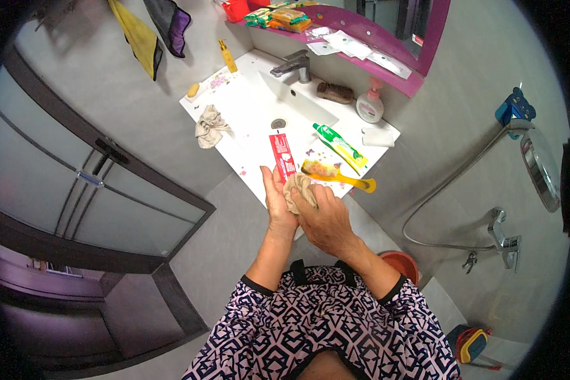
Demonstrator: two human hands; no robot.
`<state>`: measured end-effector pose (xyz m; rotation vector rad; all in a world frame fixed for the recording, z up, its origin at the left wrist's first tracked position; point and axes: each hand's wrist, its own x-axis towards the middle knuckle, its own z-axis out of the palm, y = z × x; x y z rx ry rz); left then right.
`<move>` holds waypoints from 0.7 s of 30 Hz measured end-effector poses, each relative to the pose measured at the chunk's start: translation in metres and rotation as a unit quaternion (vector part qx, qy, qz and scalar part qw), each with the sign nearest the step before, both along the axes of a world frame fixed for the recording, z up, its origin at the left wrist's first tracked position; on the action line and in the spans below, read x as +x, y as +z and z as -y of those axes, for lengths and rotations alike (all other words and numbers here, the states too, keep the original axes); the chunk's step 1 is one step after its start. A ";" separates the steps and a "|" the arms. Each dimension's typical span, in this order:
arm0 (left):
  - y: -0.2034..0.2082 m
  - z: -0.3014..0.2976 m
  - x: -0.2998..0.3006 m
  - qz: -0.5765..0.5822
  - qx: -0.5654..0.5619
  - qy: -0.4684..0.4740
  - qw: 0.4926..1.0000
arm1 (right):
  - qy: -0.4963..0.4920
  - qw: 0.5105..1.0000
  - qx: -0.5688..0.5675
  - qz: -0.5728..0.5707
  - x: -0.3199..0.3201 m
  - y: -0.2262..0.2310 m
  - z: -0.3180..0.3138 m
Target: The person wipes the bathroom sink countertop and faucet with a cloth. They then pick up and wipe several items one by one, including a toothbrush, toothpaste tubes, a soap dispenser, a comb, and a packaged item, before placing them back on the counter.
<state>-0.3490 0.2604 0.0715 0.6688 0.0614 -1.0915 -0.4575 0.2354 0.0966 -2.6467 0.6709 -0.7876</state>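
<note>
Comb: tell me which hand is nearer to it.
Right. The right hand is just below the comb in the picture; the left hand is farther off, to its lower left.

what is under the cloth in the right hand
The left hand and a red tube. The cloth and right hand hide the tube's near end and part of the palm.

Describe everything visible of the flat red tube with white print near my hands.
The long, flat red tube carries white print and looks like smooth, slightly glossy plastic. Its far end is pale; I can't make out a cap. It points away from you above the white washbasin top. Your bare left hand touches its near end, partly hidden by the crumpled beige cloth in your bare right hand.
</note>
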 end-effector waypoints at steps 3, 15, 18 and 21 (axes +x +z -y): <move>-0.004 0.004 -0.004 -0.008 -0.027 -0.014 1.000 | -0.035 0.998 0.002 0.054 -0.006 -0.003 0.016; -0.002 0.013 -0.028 0.179 0.042 0.000 0.983 | 0.047 0.857 0.492 0.145 -0.001 -0.011 0.058; -0.011 0.006 -0.025 0.193 0.009 -0.015 0.981 | 0.050 0.941 0.292 0.166 -0.001 -0.020 0.036; -0.011 0.000 -0.016 0.043 -0.025 -0.053 0.997 | 0.067 0.968 0.211 0.116 -0.004 -0.019 0.025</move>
